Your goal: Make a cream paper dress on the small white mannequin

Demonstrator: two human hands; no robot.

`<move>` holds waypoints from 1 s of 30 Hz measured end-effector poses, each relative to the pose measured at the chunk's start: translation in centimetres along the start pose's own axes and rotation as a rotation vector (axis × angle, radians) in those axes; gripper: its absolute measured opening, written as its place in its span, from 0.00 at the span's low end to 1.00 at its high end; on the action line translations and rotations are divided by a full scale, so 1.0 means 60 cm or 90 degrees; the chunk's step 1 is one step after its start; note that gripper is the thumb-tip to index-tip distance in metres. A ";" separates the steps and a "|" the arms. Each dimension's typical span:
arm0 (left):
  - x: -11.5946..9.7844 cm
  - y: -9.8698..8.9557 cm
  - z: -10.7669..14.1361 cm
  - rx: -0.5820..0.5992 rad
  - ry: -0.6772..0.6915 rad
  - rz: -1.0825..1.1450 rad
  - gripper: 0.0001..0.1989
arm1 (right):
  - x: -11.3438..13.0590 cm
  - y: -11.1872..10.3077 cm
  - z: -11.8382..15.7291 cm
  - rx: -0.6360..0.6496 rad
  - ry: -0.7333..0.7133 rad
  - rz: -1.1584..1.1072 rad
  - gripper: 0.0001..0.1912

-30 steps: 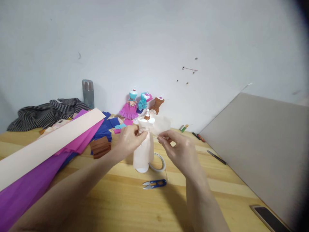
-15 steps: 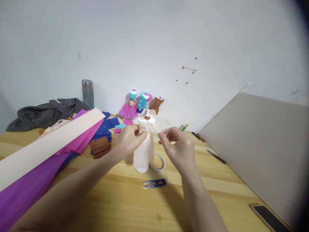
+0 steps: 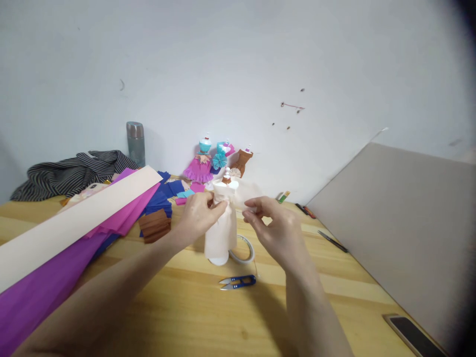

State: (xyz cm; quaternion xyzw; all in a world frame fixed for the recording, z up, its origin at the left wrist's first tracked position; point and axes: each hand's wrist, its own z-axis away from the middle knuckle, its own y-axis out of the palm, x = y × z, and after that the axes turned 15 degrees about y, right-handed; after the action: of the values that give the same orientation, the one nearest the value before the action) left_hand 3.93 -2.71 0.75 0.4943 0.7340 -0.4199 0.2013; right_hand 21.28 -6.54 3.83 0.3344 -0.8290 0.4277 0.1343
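A small mannequin (image 3: 224, 233) wrapped in pale cream paper stands upright on the wooden table. My left hand (image 3: 201, 214) pinches the paper at its waist from the left side. To the right, my right hand (image 3: 273, 223) is closed, with thumb and fingertips together near a loose pale flap (image 3: 247, 191) extending from the mannequin; whether it grips the flap or a thin thread is too small to tell. A roll of white tape (image 3: 250, 250) lies just behind and right of the mannequin's base. Blue thread snips (image 3: 240, 282) lie in front.
Paper strips (image 3: 111, 208) and brown pieces (image 3: 155, 226) spread over the left side. Dressed mannequins (image 3: 199, 168) and a flask (image 3: 136, 144) stand by the wall. At right are a dark tool (image 3: 332, 241), a phone (image 3: 414, 334) and a grey panel (image 3: 409, 218).
My right hand has shifted slightly, its fingertips now lower and nearer together beside the flap. My left hand keeps its place at the waist.
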 end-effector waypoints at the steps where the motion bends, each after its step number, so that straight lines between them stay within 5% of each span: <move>1: 0.000 0.000 0.000 0.000 0.001 0.000 0.14 | -0.004 -0.004 0.000 0.019 -0.015 0.010 0.04; 9: -0.005 0.000 0.001 0.001 0.003 0.011 0.15 | -0.008 -0.026 0.002 0.016 -0.084 0.060 0.06; 18: -0.007 0.002 0.003 0.004 -0.005 0.022 0.15 | 0.001 -0.024 -0.002 -0.062 -0.006 0.023 0.06; 30: -0.012 0.004 0.002 0.005 -0.006 -0.005 0.15 | 0.000 -0.023 -0.008 -0.063 0.186 -0.009 0.08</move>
State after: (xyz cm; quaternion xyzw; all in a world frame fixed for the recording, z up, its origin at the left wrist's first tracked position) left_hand 4.41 -3.18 1.09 0.4902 0.7333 -0.4260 0.2012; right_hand 22.19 -6.69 4.98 0.2673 -0.8182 0.4299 0.2727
